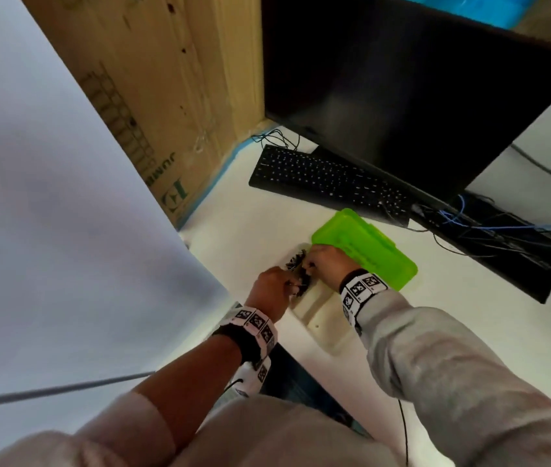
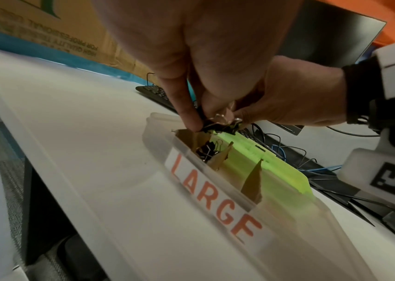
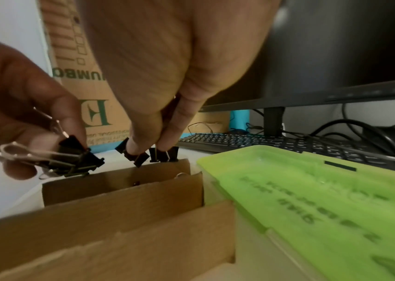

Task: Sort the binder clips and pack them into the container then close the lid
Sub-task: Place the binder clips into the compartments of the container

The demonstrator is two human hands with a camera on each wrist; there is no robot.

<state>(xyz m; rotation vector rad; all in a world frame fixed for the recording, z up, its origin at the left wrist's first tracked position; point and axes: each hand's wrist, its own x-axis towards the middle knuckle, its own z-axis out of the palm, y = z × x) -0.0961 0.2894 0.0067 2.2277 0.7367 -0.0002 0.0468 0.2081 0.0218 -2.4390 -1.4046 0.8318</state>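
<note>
A translucent container [image 1: 322, 326] with cardboard dividers [image 3: 119, 207] lies on the white desk, its green lid [image 1: 366, 246] folded open to the right. A red "LARGE" label [image 2: 215, 197] runs along its near wall. My left hand [image 1: 272, 284] pinches a bunch of black binder clips [image 3: 74, 157] with silver handles above the far compartment. Beside it, my right hand [image 3: 153, 146] pinches a few small black clips [image 3: 141, 156] just over the same compartment's divider. More clips [image 2: 207, 150] lie inside that compartment. The nearer compartments show no clips.
A black keyboard [image 1: 328, 180] and a dark monitor [image 1: 402, 89] stand behind the container. Tangled cables [image 1: 489, 227] lie at the right. A cardboard box [image 1: 152, 96] rises at the back left, and a white panel [image 1: 48, 197] borders the left side.
</note>
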